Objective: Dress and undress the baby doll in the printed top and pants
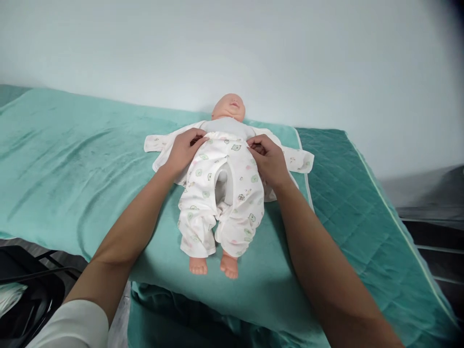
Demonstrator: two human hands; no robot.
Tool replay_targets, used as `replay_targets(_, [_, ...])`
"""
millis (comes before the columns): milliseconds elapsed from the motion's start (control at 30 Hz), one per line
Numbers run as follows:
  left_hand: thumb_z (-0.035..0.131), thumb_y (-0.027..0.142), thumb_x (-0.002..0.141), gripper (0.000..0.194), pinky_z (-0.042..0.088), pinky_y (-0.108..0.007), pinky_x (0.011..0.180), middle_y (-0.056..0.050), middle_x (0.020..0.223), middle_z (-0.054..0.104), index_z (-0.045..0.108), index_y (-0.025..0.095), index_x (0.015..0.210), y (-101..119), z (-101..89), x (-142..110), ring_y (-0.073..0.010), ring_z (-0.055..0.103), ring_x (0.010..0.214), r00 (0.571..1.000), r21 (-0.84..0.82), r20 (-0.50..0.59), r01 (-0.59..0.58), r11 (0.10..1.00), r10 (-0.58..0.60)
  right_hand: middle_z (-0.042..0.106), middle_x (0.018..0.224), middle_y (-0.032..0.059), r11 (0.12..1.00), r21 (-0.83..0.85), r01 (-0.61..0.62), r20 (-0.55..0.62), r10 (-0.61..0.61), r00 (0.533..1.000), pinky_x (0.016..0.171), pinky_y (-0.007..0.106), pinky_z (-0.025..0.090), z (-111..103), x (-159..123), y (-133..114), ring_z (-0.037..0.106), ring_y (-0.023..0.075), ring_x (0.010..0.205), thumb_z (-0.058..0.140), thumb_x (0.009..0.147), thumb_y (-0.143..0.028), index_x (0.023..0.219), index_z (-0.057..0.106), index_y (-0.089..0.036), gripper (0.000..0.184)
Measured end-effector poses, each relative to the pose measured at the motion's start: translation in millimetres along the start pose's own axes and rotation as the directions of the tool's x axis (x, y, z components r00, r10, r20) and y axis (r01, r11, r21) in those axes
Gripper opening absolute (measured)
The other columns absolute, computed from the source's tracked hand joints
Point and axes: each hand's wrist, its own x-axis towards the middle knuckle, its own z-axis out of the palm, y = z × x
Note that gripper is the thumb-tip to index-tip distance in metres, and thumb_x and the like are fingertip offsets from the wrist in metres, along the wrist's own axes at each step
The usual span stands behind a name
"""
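A baby doll (228,107) lies on its back on a teal blanket (72,159), head toward the wall, bare feet toward me. It wears white printed trousers (237,193) with an open crotch. A matching white top (159,145) is spread open beneath it, sleeves out to both sides. My left hand (184,150) pinches the trouser waistband at the doll's right hip. My right hand (268,159) grips the waistband at the other hip. Both hands have their fingers curled closed on the fabric.
The blanket covers a bed that runs along a pale wall. A quilted darker teal cover (362,203) shows on the right side. A black chair or stand (32,285) sits at the lower left, beside the bed's near edge.
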Motion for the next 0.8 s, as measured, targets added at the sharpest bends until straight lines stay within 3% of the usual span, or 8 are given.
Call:
replay_targets(167, [0.054,0.046,0.102,0.026,0.046,-0.029,0.079,-0.001,0.087,0.067,0.058,0.022,0.093,-5.3,-0.3,8.6,-0.0165,0.060,0.082,0.997,0.013,0.049,0.056,0.998,-0.057,0.064,0.093,0.0016,0.999,0.048,-0.009,0.175,0.001,0.985,0.076,0.030,0.049,-7.6,9.9,1.1,0.056,0.0148,0.081,0.074,0.086,-0.043,0.092,0.066,-0.023,0.023])
replay_targets(367, [0.053,0.046,0.102,0.025,0.042,-0.030,0.075,0.000,0.082,0.060,0.052,0.023,0.093,-8.5,1.9,13.2,-0.0166,0.055,0.078,0.995,-0.034,0.051,0.084,0.996,-0.082,0.059,0.088,0.0011,0.992,0.076,-0.102,0.251,0.080,0.965,0.068,0.028,0.041,-13.2,12.8,2.9,0.051,0.0138,0.076,0.077,0.085,-0.050,0.090,0.062,-0.023,0.032])
replay_targets(600, [0.064,0.046,0.096,0.027,0.041,-0.028,0.070,-0.001,0.087,0.060,0.057,0.021,0.089,-11.4,-6.6,10.7,-0.0145,0.053,0.078,0.968,-0.222,0.217,0.173,0.960,-0.125,0.057,0.088,0.0011,0.995,0.060,-0.085,0.407,0.053,0.912,0.070,0.029,0.037,-20.0,10.6,-2.1,0.047,0.0141,0.078,0.067,0.093,-0.060,0.087,0.062,-0.021,0.039])
replay_targets(700, [0.067,0.049,0.094,0.031,0.039,-0.027,0.067,0.000,0.085,0.057,0.055,0.021,0.089,-10.3,-11.5,9.5,-0.0135,0.050,0.075,0.960,-0.254,0.261,0.166,0.953,-0.098,0.054,0.083,-0.0001,0.998,0.004,-0.066,0.327,0.061,0.943,0.067,0.029,0.035,-16.3,8.8,-4.0,0.044,0.0139,0.074,0.066,0.093,-0.061,0.084,0.060,-0.022,0.041])
replay_targets(800, [0.063,0.053,0.096,0.033,0.039,-0.028,0.070,0.000,0.085,0.055,0.053,0.022,0.089,-9.2,-9.2,11.6,-0.0142,0.049,0.076,0.976,-0.213,0.203,0.120,0.970,-0.077,0.048,0.075,-0.0015,0.994,-0.103,-0.041,0.169,0.058,0.984,0.067,0.030,0.035,-9.1,10.9,-0.5,0.042,0.0141,0.071,0.066,0.092,-0.062,0.080,0.055,-0.022,0.043])
